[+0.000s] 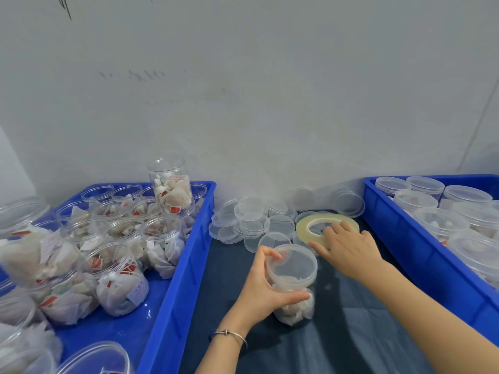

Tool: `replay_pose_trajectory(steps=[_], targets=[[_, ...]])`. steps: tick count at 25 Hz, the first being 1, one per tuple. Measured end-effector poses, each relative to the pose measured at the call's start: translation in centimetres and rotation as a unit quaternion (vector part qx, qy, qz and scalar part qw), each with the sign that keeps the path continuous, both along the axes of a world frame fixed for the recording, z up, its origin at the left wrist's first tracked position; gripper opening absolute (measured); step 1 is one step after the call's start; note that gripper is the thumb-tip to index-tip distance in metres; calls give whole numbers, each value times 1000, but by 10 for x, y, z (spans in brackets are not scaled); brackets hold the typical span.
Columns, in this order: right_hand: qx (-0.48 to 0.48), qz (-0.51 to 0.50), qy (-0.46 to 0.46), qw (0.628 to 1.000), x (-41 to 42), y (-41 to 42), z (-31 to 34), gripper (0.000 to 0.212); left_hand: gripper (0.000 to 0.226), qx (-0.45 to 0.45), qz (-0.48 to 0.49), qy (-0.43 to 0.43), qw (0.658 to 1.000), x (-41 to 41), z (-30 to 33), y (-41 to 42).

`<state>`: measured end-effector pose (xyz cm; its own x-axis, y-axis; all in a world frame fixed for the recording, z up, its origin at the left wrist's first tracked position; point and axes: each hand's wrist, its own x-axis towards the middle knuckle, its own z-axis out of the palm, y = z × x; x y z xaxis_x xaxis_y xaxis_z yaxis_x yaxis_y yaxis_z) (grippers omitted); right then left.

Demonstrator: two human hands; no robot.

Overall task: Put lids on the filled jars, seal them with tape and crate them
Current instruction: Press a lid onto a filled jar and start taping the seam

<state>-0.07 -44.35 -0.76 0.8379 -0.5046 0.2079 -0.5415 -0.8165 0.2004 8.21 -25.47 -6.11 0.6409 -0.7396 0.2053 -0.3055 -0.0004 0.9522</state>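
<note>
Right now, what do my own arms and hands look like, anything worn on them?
Both forearms are bare, with no sleeves in view and no gloves. The left hand has a thin bracelet round its wrist: a dark band and a slim silver bangle joined by a small knot-like clasp. The right hand and its wrist show no jewellery. No rings are visible on either hand.

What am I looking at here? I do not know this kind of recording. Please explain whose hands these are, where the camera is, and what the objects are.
No machine: a person wears one camera on the head, looking down at their own hands. The left hand grips a lidded jar of white packets on the dark cloth. The right hand rests on a tape roll, beside loose lids. The left blue crate holds open filled jars; the right blue crate holds lidded ones.
</note>
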Motion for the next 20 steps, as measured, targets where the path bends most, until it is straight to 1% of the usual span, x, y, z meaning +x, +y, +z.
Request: replay_pose_trajectory(steps=[2, 4, 8, 11, 13, 14, 16, 18, 19, 20], targets=[[55, 17, -1, 998, 3, 4, 0, 54, 94, -2, -23, 27, 999, -1, 2, 3], [102, 27, -5, 994, 0, 6, 1, 52, 96, 12, -34, 28, 999, 0, 7, 5], [120, 30, -21, 992, -15, 3, 4, 32, 88, 83, -22, -39, 996, 0, 23, 13], [113, 34, 1, 993, -27, -1, 9, 26, 98, 137, -20, -57, 989, -1, 39, 21], [110, 42, 17, 993, -32, -3, 12, 27, 105, 191, -7, -125, 974, -8, 52, 17], [107, 48, 21, 993, -35, -2, 13, 27, 110, 228, 10, -163, 960, -14, 58, 11], [105, 57, 20, 993, -40, 0, 16, 26, 118, 310, 47, -206, 927, -25, 66, -8], [82, 64, 22, 994, -48, -2, 20, 29, 110, 360, 68, -240, 899, -29, 69, -26], [54, 68, 26, 996, -54, -5, 22, 31, 101, 364, 72, -251, 894, -28, 70, -30], [25, 69, 30, 997, -61, -9, 25, 35, 92, 356, 67, -257, 896, -24, 70, -31]])
